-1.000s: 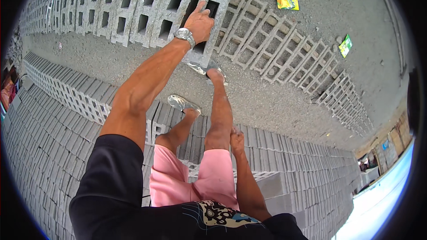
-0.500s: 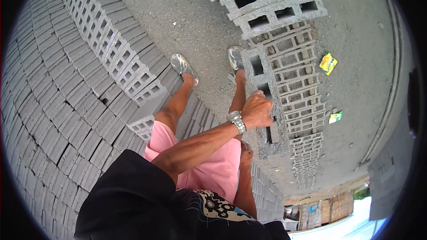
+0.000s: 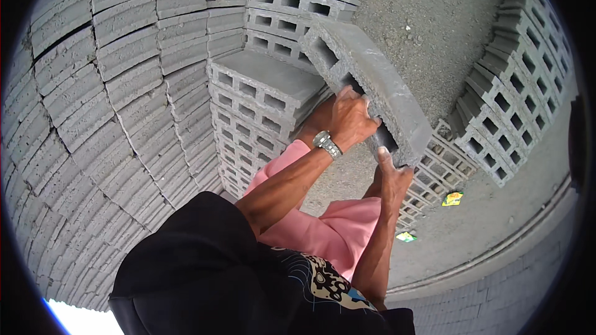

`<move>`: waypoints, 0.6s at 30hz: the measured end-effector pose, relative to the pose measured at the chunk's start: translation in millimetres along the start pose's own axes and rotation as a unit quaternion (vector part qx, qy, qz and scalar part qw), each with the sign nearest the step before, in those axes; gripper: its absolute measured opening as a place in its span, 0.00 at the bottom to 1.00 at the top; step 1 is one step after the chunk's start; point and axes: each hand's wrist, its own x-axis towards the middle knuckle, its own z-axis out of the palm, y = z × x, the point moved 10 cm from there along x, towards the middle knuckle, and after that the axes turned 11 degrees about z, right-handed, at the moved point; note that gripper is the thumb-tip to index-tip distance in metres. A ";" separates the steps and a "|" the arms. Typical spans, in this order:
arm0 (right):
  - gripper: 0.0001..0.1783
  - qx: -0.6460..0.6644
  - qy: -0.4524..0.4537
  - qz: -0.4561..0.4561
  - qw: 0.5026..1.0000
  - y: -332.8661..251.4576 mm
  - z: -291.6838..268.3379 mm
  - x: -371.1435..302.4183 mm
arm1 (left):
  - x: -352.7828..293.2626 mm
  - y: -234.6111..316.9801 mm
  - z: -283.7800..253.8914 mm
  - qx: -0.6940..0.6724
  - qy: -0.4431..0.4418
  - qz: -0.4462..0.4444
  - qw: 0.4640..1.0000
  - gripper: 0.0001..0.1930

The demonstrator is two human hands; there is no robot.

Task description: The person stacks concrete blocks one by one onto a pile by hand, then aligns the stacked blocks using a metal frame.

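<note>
A grey hollow concrete block (image 3: 386, 80) is held up in front of me, tilted, its row of hollows turned toward me. My left hand (image 3: 354, 116), with a metal watch on the wrist, is closed on the wall between two hollows, the fingers partly hidden inside. My right hand (image 3: 395, 172) grips the block's near end, thumb up on the edge by the last hollow. The block's far end is close to a stepped stack of hollow blocks (image 3: 251, 108), partly covering it; whether they touch I cannot tell.
A high wall of stacked blocks (image 3: 118, 87) fills the left side. Another stack of blocks (image 3: 521, 105) stands at the right. Low rows of blocks (image 3: 442, 164) lie on the gritty ground (image 3: 428, 25), near a yellow wrapper (image 3: 452, 198) and a green wrapper (image 3: 406, 236).
The block has come up from the low row and swung leftward toward the stack as my view turned left. My right hand, earlier down by my leg, now holds the block's near end.
</note>
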 end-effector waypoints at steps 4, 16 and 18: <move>0.35 -0.058 0.021 -0.086 0.994 -44.4 102.4 28.2 | 4.2 -82.7 -68.5 0.029 0.093 -0.068 0.993 0.18; 0.47 -0.161 -0.059 -0.111 0.979 18.7 311.4 73.1 | -47.7 -290.9 -127.5 0.127 0.084 -0.211 0.965 0.25; 0.48 -0.180 -0.054 -0.169 0.967 17.1 327.6 76.6 | -50.7 -312.2 -123.5 0.128 0.086 -0.212 0.965 0.25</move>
